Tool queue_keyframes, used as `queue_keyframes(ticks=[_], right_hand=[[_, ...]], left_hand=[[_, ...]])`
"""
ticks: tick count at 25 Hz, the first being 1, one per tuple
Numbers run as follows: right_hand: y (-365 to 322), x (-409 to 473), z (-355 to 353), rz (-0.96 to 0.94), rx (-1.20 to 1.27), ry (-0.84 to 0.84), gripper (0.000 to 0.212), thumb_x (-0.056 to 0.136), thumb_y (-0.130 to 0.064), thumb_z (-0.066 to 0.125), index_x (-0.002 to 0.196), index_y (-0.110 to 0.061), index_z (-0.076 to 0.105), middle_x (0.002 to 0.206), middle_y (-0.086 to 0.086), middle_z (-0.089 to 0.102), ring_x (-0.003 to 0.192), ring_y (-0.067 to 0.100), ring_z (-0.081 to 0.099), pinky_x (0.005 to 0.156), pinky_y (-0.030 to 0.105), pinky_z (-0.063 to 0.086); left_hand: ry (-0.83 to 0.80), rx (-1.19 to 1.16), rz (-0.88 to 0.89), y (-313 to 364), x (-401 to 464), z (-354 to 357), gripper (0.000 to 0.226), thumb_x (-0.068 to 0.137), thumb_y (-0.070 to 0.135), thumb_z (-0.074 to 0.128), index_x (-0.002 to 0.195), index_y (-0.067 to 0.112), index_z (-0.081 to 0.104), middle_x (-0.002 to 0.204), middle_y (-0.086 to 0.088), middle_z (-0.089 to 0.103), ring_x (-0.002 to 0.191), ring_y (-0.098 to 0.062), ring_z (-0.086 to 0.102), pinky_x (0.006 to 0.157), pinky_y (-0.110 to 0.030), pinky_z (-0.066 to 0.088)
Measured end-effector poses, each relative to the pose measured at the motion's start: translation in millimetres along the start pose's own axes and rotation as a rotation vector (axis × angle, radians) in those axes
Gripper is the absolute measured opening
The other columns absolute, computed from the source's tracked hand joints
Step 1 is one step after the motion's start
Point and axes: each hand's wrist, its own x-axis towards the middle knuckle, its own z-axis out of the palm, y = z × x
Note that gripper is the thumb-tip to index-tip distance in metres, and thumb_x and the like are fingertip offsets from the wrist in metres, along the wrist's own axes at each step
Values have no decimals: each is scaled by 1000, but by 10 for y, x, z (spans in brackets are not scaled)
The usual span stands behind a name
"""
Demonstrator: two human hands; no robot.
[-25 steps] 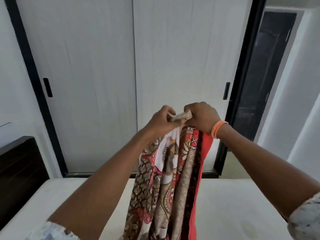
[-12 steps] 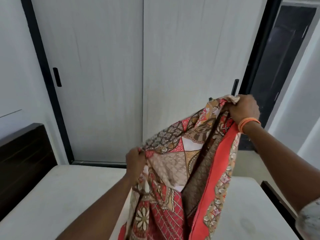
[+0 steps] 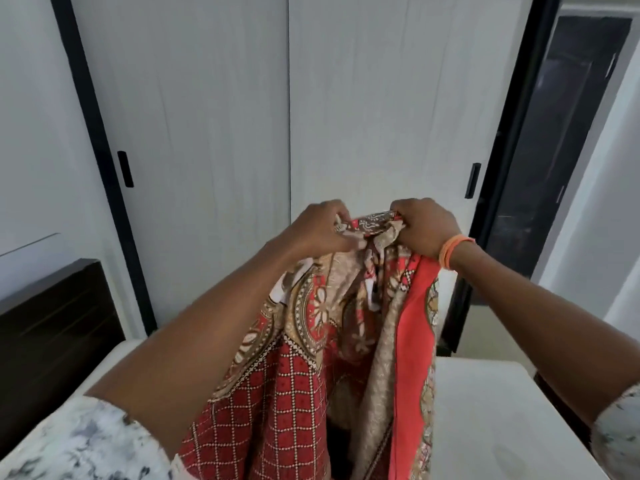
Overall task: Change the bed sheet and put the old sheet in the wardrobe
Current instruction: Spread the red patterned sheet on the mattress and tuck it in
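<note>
Soft, even daylight; no hard shadows or glare. Slight motion blur throughout. Wide-angle bending toward 3 and 9 o'clock edges.

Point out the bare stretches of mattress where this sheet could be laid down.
Bare mattress shows to the right of the hanging patterned sheet, out to the bed's right edge. A narrower strip lies left, between the dark headboard and the left forearm. The middle is crowded: the left hand and right hand hold the sheet there.
</note>
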Motion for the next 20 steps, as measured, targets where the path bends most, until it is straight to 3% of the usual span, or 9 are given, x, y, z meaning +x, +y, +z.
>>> queue_keyframes(ticks=[3, 6, 8, 10, 13, 15, 18, 20], right_hand=[[96, 123, -276, 74, -167, 202, 12, 79, -21, 55, 91, -17, 54, 87, 18, 63, 81, 41, 62, 63, 36, 41], [335, 281, -533, 218, -205, 330, 14, 84, -18, 52, 97, -12, 53, 91, 25, 62, 82, 46, 62, 65, 40, 43], [539, 333, -634, 298, -240, 338, 16, 84, -13, 50, 100, -9, 50, 93, 27, 61, 84, 48, 61, 65, 43, 41], [698, 329, -700, 310, -319, 315, 17, 84, -9, 50, 101, -8, 48, 92, 27, 60, 84, 48, 61, 65, 44, 39], [842, 360, -797, 323, -448, 233, 17, 86, -9, 49, 102, -8, 56, 94, 25, 63, 86, 47, 63, 68, 45, 44], [892, 438, -937, 335, -474, 235, 18, 87, -11, 49, 100, -9, 62, 96, 24, 64, 89, 47, 63, 74, 47, 48], [963, 594, -1211, 372, -440, 331, 18, 86, -10, 52, 98, -9, 65, 96, 25, 65, 89, 49, 63, 77, 51, 49], [976, 659, -1328, 395, -430, 373, 19, 85, -10, 53, 99, -9, 65, 98, 27, 64, 90, 50, 63, 77, 52, 49]], left_hand=[[-263, 211, -171, -224, -110, 97, 32, 72, 29, 78, 98, 13, 68, 93, -1, 70, 84, -20, 67, 69, -26, 50], [-579, 47, -421, -748, -343, 184, 45, 69, 35, 81, 109, 17, 69, 97, -2, 75, 84, -21, 73, 84, -35, 58], [-631, 173, -470, -1107, -529, 157, 49, 65, 43, 82, 106, 18, 71, 101, -2, 75, 88, -21, 73, 87, -35, 57], [-353, 357, -515, -1330, -588, 22, 42, 71, 44, 78, 96, 11, 70, 98, -9, 74, 87, -25, 71, 74, -27, 54], [176, 367, -579, -1323, -449, -460, 36, 76, 44, 68, 82, 8, 66, 85, -13, 69, 79, -31, 68, 67, -32, 55], [365, 255, -591, -1226, -316, -821, 30, 72, 38, 65, 71, 9, 63, 73, -11, 66, 69, -30, 65, 60, -30, 51], [586, 66, -541, -1026, -193, -1189, 11, 64, 14, 57, 55, 11, 51, 56, -4, 54, 57, -24, 56, 50, -23, 38], [688, -57, -495, -921, -151, -1298, 18, 64, 6, 54, 50, 13, 46, 51, -3, 48, 56, -24, 51, 49, -26, 33]])
